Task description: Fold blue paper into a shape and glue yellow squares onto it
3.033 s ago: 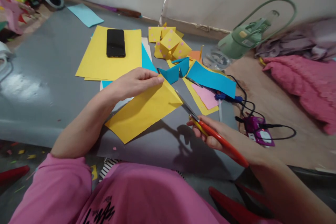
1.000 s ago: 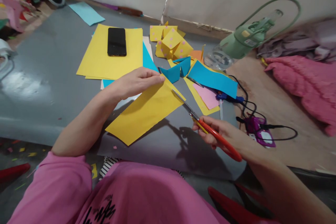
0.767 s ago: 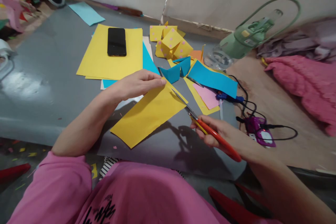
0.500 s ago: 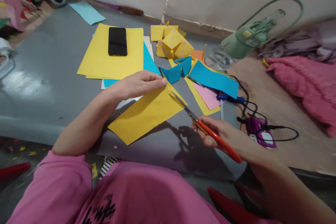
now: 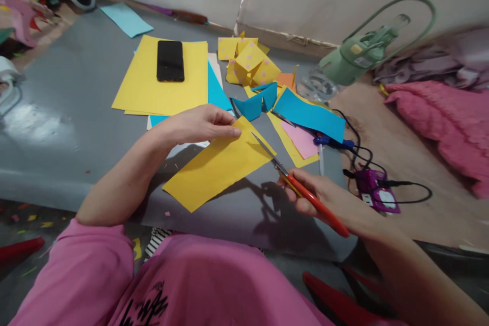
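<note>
Pinched at its upper corner, a strip of yellow paper [image 5: 217, 168] hangs from my left hand [image 5: 204, 125] above the grey table. My right hand [image 5: 313, 196] is closed around the handles of a pair of scissors [image 5: 305, 193] with red-orange grips. The metal blades point up and left, across the right end of the strip; whether both blades straddle the paper I cannot tell. Just beyond the blades stands a folded blue paper piece [image 5: 254, 106]. A flat blue strip [image 5: 311, 114] lies to its right.
A black phone [image 5: 170, 61] rests on yellow sheets [image 5: 141, 81]. Dotted yellow folded shapes [image 5: 252, 58] stand near the wall. On the right are a blue glue gun [image 5: 332, 141], a purple power strip [image 5: 376, 191] with black cords, and a green bottle [image 5: 353, 56].
The yellow strip has shifted slightly right along with my left hand's fingers, so its right end sits further over the scissor blades. My right hand has hardly moved.
</note>
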{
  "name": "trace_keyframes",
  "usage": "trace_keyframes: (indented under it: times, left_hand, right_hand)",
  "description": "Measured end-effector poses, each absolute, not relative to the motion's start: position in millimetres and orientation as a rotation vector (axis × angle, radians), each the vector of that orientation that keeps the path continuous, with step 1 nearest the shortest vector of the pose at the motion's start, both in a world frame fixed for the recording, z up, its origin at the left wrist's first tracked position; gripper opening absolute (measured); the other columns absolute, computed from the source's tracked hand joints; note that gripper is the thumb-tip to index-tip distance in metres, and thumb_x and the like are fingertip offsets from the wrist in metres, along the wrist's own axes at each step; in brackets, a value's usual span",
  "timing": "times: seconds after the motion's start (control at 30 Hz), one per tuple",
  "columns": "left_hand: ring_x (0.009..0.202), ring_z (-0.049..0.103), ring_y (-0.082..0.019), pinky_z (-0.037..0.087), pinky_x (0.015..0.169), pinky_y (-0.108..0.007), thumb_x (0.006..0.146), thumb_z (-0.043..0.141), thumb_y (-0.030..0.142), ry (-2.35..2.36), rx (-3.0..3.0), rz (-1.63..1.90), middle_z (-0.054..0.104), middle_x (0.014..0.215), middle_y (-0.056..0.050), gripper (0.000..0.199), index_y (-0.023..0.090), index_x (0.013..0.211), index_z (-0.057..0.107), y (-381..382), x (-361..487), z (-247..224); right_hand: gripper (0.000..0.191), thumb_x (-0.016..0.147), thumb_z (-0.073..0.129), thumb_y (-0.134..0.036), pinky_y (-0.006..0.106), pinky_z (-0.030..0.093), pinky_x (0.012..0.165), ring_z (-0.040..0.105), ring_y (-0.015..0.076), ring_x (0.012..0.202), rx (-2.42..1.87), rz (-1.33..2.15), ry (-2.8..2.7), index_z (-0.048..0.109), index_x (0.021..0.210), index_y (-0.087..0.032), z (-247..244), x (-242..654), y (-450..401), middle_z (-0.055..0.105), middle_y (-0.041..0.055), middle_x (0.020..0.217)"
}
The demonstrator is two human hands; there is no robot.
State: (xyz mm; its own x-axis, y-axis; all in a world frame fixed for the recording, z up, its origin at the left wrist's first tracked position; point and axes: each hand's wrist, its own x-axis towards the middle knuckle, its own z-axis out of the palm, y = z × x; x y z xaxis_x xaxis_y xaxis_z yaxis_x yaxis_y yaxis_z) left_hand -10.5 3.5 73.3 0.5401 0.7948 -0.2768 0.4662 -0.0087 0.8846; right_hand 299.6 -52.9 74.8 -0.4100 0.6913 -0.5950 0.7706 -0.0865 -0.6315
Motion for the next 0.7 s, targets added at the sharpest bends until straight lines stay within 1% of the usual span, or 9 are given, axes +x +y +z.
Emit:
trace_keyframes:
  times: [0.07, 0.13, 0.23, 0.37, 0.5, 0.57, 0.7]
  left_hand:
    - [0.057, 0.035, -0.009, 0.023, 0.057, -0.028, 0.087, 0.06, 0.043, 1.065, 1.665, 0.359, 0.04, 0.063, 0.004, 0.031, 0.019, 0.068, 0.053, 3.2, -10.7, 73.7]
    - [0.057, 0.035, -0.009, 0.022, 0.057, -0.028, 0.085, 0.061, 0.044, 1.053, 1.665, 0.352, 0.04, 0.063, 0.004, 0.031, 0.019, 0.067, 0.052, 2.9, -11.1, 73.8]
    - [0.057, 0.037, -0.01, 0.022, 0.057, -0.028, 0.084, 0.06, 0.044, 1.043, 1.651, 0.34, 0.043, 0.063, 0.003, 0.029, 0.019, 0.069, 0.056, 3.0, -11.8, 73.3]
    - [0.057, 0.04, -0.01, 0.024, 0.057, -0.027, 0.085, 0.06, 0.043, 1.022, 1.636, 0.329, 0.048, 0.065, 0.002, 0.028, 0.018, 0.073, 0.06, 3.5, -12.4, 72.2]
    - [0.058, 0.04, -0.01, 0.026, 0.057, -0.026, 0.084, 0.061, 0.043, 1.033, 1.625, 0.318, 0.046, 0.064, 0.003, 0.028, 0.018, 0.072, 0.06, 3.5, -12.3, 72.8]
    - [0.058, 0.039, -0.009, 0.026, 0.057, -0.025, 0.084, 0.061, 0.043, 1.035, 1.621, 0.31, 0.045, 0.064, 0.003, 0.028, 0.018, 0.072, 0.06, 3.4, -12.0, 73.5]
    - [0.059, 0.038, -0.009, 0.028, 0.057, -0.025, 0.083, 0.061, 0.043, 1.043, 1.626, 0.309, 0.043, 0.064, 0.004, 0.029, 0.018, 0.069, 0.057, 3.1, -11.0, 74.2]
  right_hand:
    - [0.037, 0.076, 0.069, -0.054, 0.025, 0.039, 0.052, 0.049, 0.014, 0.063, 1.665, -1.464, 2.076, 0.053, 0.086, -0.023, 80.0, 294.4, -53.5, 0.06, 0.0004, 0.076]
    - [0.039, 0.076, 0.068, -0.058, 0.026, 0.042, 0.054, 0.051, 0.0156, 0.065, 1.66, -1.431, 2.099, 0.053, 0.084, -0.023, 82.8, 291.6, -54.0, 0.061, 0.0016, 0.077]
    - [0.046, 0.075, 0.066, -0.067, 0.028, 0.044, 0.057, 0.053, 0.0176, 0.068, 1.651, -1.427, 2.134, 0.053, 0.084, -0.023, 82.0, 291.4, -54.4, 0.062, 0.0024, 0.078]
    - [0.051, 0.075, 0.064, -0.073, 0.029, 0.043, 0.057, 0.054, 0.0184, 0.068, 1.662, -1.471, 2.095, 0.054, 0.086, -0.023, 79.8, 291.2, -54.9, 0.063, 0.003, 0.079]
    - [0.051, 0.074, 0.067, -0.072, 0.029, 0.043, 0.057, 0.055, 0.018, 0.068, 1.671, -1.493, 2.079, 0.054, 0.083, -0.023, 82.0, 288.2, -55.4, 0.063, 0.0034, 0.08]
    - [0.05, 0.074, 0.068, -0.07, 0.028, 0.041, 0.055, 0.054, 0.017, 0.067, 1.669, -1.505, 2.082, 0.054, 0.083, -0.023, 81.6, 288.8, -55.8, 0.063, 0.003, 0.079]
    - [0.046, 0.08, 0.065, -0.067, 0.025, 0.036, 0.05, 0.049, 0.0136, 0.06, 1.67, -1.558, 2.055, 0.057, 0.088, -0.022, 74.9, 295.9, -57.4, 0.061, 0.0006, 0.074]
